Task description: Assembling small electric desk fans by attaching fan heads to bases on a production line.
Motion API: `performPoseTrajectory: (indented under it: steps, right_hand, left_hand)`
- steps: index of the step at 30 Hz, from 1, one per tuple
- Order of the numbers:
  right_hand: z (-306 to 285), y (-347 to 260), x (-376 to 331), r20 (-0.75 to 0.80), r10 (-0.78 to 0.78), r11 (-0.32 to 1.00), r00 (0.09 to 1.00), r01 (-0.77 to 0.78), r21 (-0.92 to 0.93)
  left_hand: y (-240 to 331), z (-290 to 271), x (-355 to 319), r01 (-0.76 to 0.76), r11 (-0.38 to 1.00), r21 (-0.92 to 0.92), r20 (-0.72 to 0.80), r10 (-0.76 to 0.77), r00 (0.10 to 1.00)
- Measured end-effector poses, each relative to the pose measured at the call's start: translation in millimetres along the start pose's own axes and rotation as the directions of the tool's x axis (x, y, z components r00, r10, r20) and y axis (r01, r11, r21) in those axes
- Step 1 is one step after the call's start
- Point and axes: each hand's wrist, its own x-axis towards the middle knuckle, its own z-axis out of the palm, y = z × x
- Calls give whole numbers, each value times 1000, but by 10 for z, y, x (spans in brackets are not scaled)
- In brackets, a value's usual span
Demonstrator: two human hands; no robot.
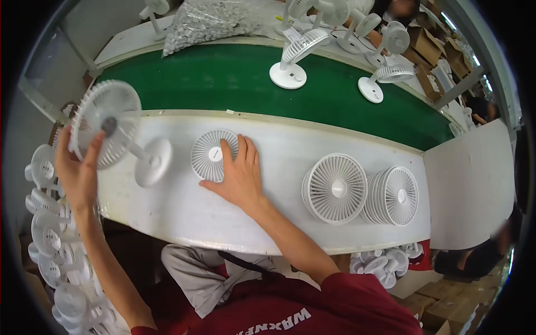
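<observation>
My left hand (80, 177) grips a white desk fan (124, 97) by its round head, raised at the table's left end. The fan tilts, its round base (153, 163) hanging out to the right; the blades show blurred through the cage. With thumb and fingers spread about its right side, my right hand (242, 177) takes hold of a round white fan grille (209, 158), which lies face up on the white table (190, 215). Part of the grille is covered by that hand.
Stacked grilles (338, 190) stand at the table's right, beside a second stack (401, 195). Beyond runs a green belt (195, 78) carrying fans (288, 75). A bag of small parts (209, 22) lies farther back. More fans (49, 229) crowd the left; a white panel (474, 187) borders the right.
</observation>
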Motion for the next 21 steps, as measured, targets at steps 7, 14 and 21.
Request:
performPoseTrajectory:
  steps: [7, 14, 21]
  right_hand:
    - [-329, 657, 137, 301, -355, 933, 885, 315, 176]
    - [-591, 1038, 146, 378, 16, 1000, 926, -5, -31]
    - [-248, 1476, 168, -25, 3, 986, 1000, -7, -166]
  left_hand:
    - [-337, 285, -519, 70, 996, -59, 171, -59, 984]
    - [-23, 1080, -587, -62, 982, -180, 103, 81, 991]
    - [486, 1677, -859, -39, 989, -142, 26, 43, 999]
